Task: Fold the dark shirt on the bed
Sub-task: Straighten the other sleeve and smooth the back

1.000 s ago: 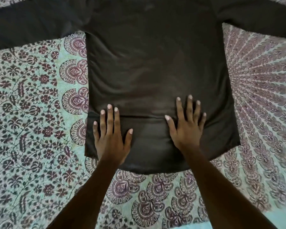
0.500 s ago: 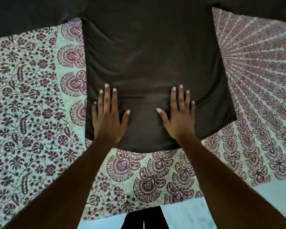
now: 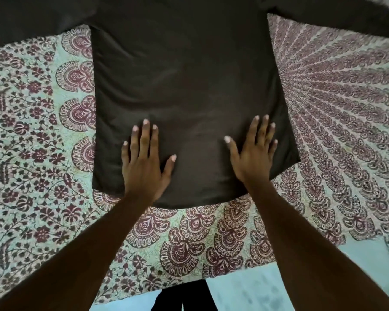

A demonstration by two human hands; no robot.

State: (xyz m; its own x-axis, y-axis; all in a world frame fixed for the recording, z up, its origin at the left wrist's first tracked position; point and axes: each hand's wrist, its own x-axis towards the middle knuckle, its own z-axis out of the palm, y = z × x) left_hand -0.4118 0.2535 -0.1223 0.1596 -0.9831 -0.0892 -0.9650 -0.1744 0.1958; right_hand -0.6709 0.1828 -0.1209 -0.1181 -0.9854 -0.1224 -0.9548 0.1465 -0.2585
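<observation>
The dark long-sleeved shirt [image 3: 184, 81] lies flat on the bed, hem towards me, with both sleeves spread out to the left and right at the top of the view. My left hand [image 3: 145, 162] rests palm down on the lower left part of the shirt, fingers apart. Palm down too, my right hand [image 3: 252, 156] presses the lower right part near the hem, its fingers spread. Neither hand grips the cloth. The collar is out of view.
A patterned maroon and pale green bedspread [image 3: 38, 153] covers the bed. The bed's near edge [image 3: 211, 276] runs across the bottom, with pale blue floor [image 3: 256, 292] beyond it. My dark trouser legs [image 3: 184, 297] show at the bottom centre.
Both hands slid along the shirt's lower part and moved further apart, the right one towards the right side seam. The fold line seen near the hem a second ago is smoothed out.
</observation>
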